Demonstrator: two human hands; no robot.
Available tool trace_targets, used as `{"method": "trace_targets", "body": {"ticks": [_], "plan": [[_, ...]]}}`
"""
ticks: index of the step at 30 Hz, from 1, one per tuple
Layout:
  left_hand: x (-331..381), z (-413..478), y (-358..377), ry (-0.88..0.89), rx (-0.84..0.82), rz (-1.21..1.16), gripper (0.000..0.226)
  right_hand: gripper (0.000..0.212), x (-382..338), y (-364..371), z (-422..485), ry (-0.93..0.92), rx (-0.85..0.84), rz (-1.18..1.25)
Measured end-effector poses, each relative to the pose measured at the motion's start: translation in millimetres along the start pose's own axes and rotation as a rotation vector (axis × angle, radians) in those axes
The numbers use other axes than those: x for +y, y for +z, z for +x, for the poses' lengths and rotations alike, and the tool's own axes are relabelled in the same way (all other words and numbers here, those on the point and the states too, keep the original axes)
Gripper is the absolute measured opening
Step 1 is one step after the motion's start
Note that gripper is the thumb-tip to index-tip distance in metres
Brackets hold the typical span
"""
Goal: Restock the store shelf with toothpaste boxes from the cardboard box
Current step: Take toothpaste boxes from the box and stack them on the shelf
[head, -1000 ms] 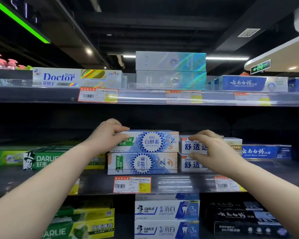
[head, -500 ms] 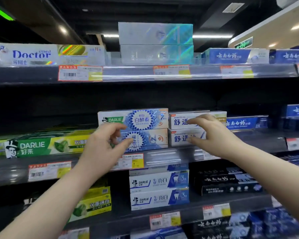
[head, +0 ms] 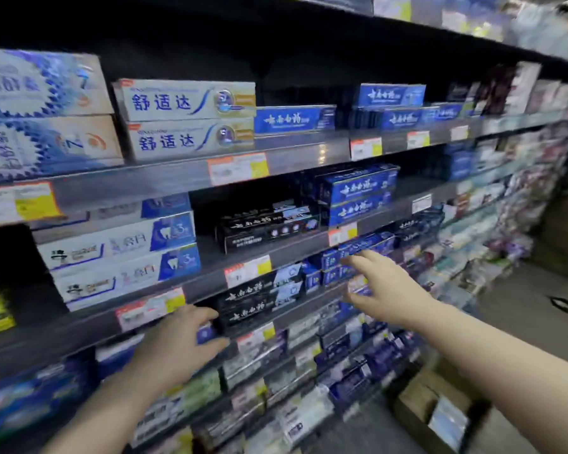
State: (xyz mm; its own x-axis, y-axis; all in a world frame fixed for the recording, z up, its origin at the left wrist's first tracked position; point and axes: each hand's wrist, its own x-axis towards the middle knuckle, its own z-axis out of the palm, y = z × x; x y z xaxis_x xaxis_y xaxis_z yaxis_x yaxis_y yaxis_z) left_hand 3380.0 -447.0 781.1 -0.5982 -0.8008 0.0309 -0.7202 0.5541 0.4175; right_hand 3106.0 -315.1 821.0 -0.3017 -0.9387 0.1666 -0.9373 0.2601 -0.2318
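Head view: found left grip (head: 177, 348), right grip (head: 386, 286) released, empty. Judged toothpaste boxes (head: 448, 421) in cardboard box (head: 417, 396) light, stiff, crushable; best pinched across long sides.

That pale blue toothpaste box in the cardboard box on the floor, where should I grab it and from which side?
Grip the pale blue toothpaste box by its upper end, coming from above with the right hand, which is nearer. It seems to stand leaning inside the cardboard box, so only the top is free; the walls block its sides.
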Motion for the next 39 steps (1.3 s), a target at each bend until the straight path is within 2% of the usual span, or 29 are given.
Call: {"method": "trace_targets", "body": {"ticks": [6, 15, 20, 28, 39], "plan": [[102, 9, 103, 0.047, -0.224, 0.049, 0.059, 0.065, 139, 10, -93, 0.231, -0.109, 0.018], [318, 12, 279, 0.090, -0.523, 0.042, 0.039, 0.060, 364, -2, -254, 0.496, -0.309, -0.055], [395, 19, 345, 0.088, -0.600, 0.054, 0.053, 0.062, 443, -9, -294, 0.593, -0.364, -0.023], [443, 73, 423, 0.000, -0.643, 0.059, 0.054, 0.061, 539, 8, -267, 0.588, -0.417, 0.016], [512, 233, 506, -0.083, -0.691, 0.071, 0.049, 0.061, 694, 33, -136, 0.586, -0.559, 0.051]]}}
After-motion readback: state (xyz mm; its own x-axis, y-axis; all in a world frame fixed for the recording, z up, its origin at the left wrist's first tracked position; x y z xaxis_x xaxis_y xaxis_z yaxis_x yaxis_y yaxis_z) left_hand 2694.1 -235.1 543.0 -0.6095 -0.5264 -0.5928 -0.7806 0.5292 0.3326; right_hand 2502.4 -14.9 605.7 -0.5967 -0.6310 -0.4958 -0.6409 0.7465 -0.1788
